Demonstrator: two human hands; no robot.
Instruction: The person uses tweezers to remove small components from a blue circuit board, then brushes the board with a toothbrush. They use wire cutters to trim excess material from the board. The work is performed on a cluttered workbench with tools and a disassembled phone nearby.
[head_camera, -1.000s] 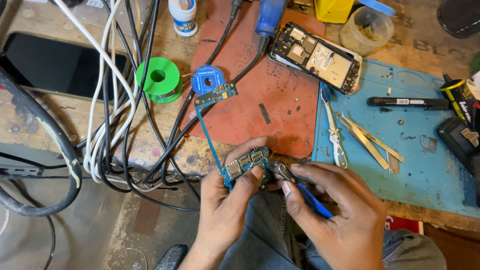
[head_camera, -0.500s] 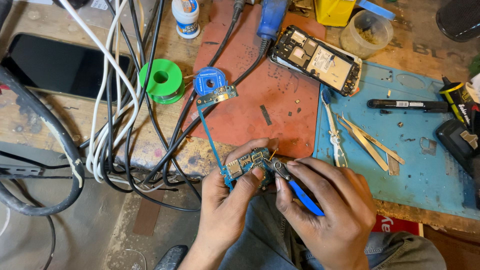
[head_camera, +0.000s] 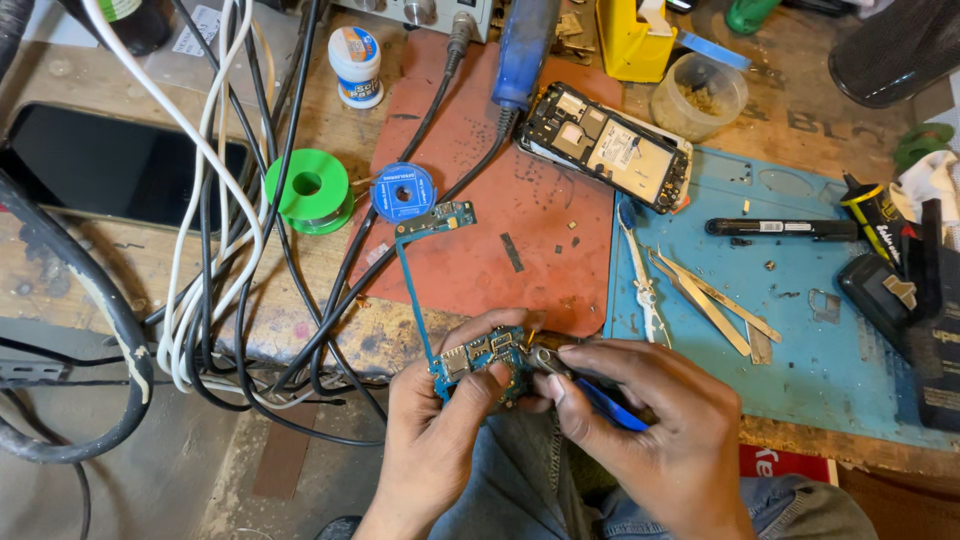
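wooden bench (head_camera: 300, 330), red mat (head_camera: 500, 230)

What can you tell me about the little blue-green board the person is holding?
The small circuit board is teal, dotted with gold contacts and silvery metal parts. The left hand pinches it at the workbench's near edge, thumb on top. The right hand presses a blue-handled tool against its right side. A thin teal strip runs up to a smaller board piece on the red mat.

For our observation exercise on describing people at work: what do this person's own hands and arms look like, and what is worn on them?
Both the left hand and the right hand are bare: no gloves, rings or watch show. The wrists and visible forearms carry no sleeves. Fingernails are short. Blue denim covers the lap below them.
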